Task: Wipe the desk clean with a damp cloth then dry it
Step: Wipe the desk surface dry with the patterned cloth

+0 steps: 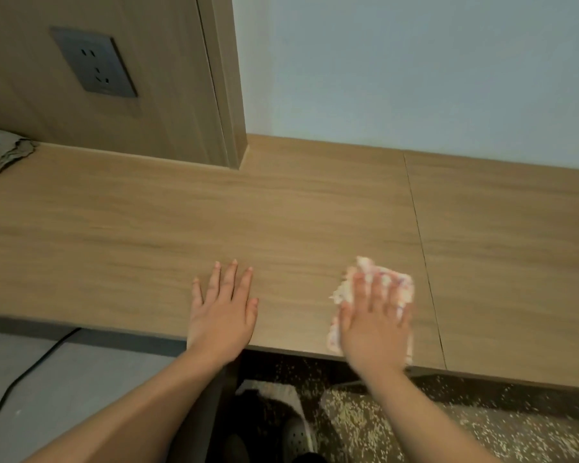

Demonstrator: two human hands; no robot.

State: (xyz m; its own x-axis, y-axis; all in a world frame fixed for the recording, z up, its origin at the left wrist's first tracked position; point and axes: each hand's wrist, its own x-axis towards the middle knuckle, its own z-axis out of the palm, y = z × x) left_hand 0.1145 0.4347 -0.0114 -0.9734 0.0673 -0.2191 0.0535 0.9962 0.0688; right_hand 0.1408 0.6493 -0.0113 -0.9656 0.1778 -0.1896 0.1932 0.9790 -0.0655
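Head view, single entry.

Desk: wood-grain top, running left to right under a pale wall; a thin seam crosses it from back to front towards the right end.

Cloth: pale, with a pinkish print, bunched, lying near the desk's front edge just left of the seam. Its lower corner reaches the front edge. Whether it is damp cannot be told.

Right hand: palm down on the cloth, fingers spread apart and flat, pressing rather than gripping; slightly blurred.

Left hand: empty, flat on the bare desk near the front edge, well apart from the cloth, fingers splayed; seemingly a brace.

Second cloth: grey, folded, at the back left corner; possibly for drying.

Socket: on the wooden panel above the back edge, left.

Step in hand, as judged: wiping. No streaks are visible, so progress cannot be gauged.

Handling notes: keep the palm flat and pressure even; work in overlapping passes from back edge to front; carry strokes across the seam, where grime may lodge; keep moisture clear of the socket; shift the bracing hand so no patch is missed.
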